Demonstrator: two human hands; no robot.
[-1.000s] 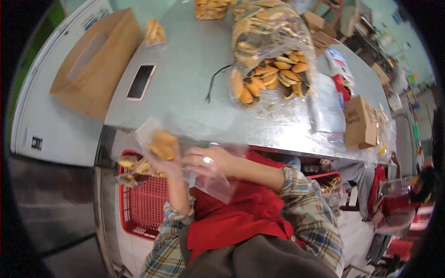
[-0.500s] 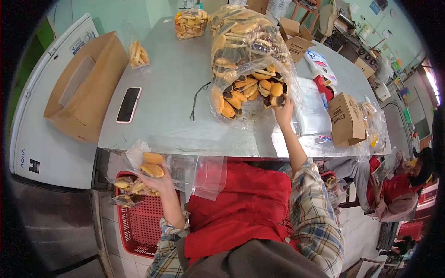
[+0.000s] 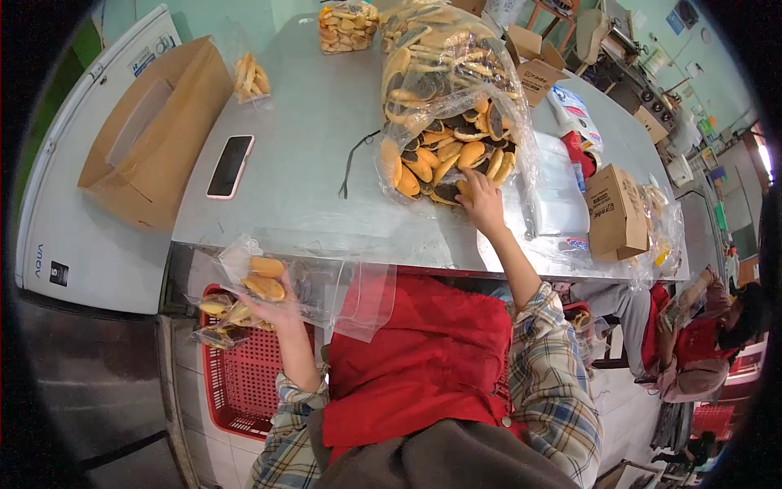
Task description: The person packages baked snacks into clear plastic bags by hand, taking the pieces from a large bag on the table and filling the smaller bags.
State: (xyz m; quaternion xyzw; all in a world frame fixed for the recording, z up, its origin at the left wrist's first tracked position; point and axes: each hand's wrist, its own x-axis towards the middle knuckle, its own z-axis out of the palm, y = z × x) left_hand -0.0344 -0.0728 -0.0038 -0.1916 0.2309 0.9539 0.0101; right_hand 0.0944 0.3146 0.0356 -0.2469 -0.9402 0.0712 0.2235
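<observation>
A large clear bag (image 3: 446,72) full of oval yellow and dark-brown pastries lies on the metal table, its open mouth towards me. At the mouth's lower edge, my right hand (image 3: 484,202) has its fingers on a pastry (image 3: 464,189). My left hand (image 3: 275,303) is closed round a small clear bag (image 3: 236,259) holding yellow pastries (image 3: 265,277), just off the table's front edge. Loose clear plastic bags (image 3: 350,301) hang beside it, in front of my red apron.
Around the metal table (image 3: 293,98) are a phone (image 3: 230,166), a tall cardboard box (image 3: 155,134), a small carton (image 3: 615,213) and plastic packs (image 3: 560,191). Below left, a red basket (image 3: 244,383) holds bagged pastries. A person (image 3: 692,326) sits at the right.
My right hand has shifted left and slightly down along the bag's mouth. The pastry it held at the right side is no longer in it. My left hand still holds the small bag.
</observation>
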